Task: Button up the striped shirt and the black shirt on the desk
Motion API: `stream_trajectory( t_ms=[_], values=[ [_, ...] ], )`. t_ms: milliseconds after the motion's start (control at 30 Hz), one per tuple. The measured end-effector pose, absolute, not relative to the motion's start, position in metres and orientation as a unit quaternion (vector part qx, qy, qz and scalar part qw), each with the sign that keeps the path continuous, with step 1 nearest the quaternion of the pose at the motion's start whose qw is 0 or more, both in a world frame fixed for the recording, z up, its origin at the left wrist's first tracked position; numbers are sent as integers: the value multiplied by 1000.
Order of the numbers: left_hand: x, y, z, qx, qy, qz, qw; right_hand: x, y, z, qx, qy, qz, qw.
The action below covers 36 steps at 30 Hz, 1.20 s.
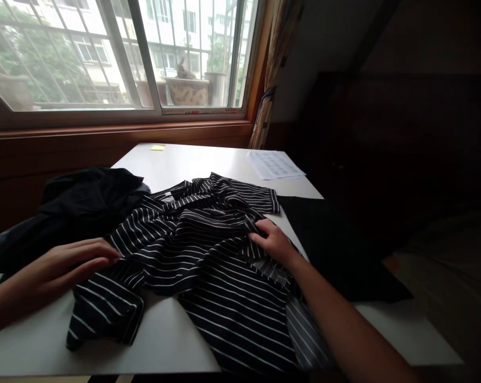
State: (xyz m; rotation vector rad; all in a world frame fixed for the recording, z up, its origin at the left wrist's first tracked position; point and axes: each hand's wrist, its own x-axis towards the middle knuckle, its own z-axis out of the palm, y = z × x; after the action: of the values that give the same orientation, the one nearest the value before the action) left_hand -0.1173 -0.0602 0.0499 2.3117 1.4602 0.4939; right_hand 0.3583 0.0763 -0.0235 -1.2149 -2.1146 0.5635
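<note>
Item: one short-sleeved, collared black cloth shirt with thin white stripes (200,255), lying rumpled across the middle of a smooth white table (172,332). The near left sleeve (102,306) lies bent on the tabletop; the far right sleeve (262,198) lies fairly flat.

Left hand (70,260): fingertips together, pinching the shirt beside the near left sleeve.

Right hand (274,242): thumb and fingers clamped on a turned-over edge of the shirt.

Step in hand, as judged: arranging the shirt by two grips. The next move calls for both pinches held, with the bunched middle drawn smooth.

Surroundings: a heap of dark, crumpled clothes (84,207), crowding the shirt's left side; a flat black piece, seemingly cloth (336,250), at the right, where the light is too poor to be sure; white printed paper sheets (276,165) and a small yellow paper note (158,147) at the far end, well clear. Behind stands a barred, metal-framed window (150,58).

Obstruction: the right forearm covers part of the shirt.
</note>
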Motion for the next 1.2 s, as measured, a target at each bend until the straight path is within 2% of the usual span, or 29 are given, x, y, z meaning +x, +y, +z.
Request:
stream_trajectory(
  t_ms=[100, 167, 300, 433, 567, 800, 900, 1033, 1200],
  values=[
    [-70, -10, 55, 843, 476, 173, 179, 335, 58, -20, -325, -869, 269, 258],
    [-31, 23, 56, 866, 439, 198, 135, 321, 45, -18, -252, -898, 274, 234],
    [58, 85, 50, 886, 383, 235, 112, 311, 30, -12, -163, -899, 347, 213],
    [150, 140, 31, 902, 364, 216, 87, 328, 35, -4, -194, -835, 464, 224],
    [219, 177, 4, 906, 358, 204, 96, 347, 46, -5, -225, -798, 510, 229],
    [252, 209, -27, 845, 395, 287, 219, 359, 54, -14, -248, -786, 532, 195],
    [238, 219, -28, 770, 424, 368, 302, 360, 57, -17, -295, -778, 495, 250],
    [212, 215, -24, 623, 448, 475, 431, 358, 66, -20, -419, -736, 350, 400],
    [181, 178, -14, 476, 421, 490, 597, 359, 77, -22, -485, -664, 276, 498]
  ],
)
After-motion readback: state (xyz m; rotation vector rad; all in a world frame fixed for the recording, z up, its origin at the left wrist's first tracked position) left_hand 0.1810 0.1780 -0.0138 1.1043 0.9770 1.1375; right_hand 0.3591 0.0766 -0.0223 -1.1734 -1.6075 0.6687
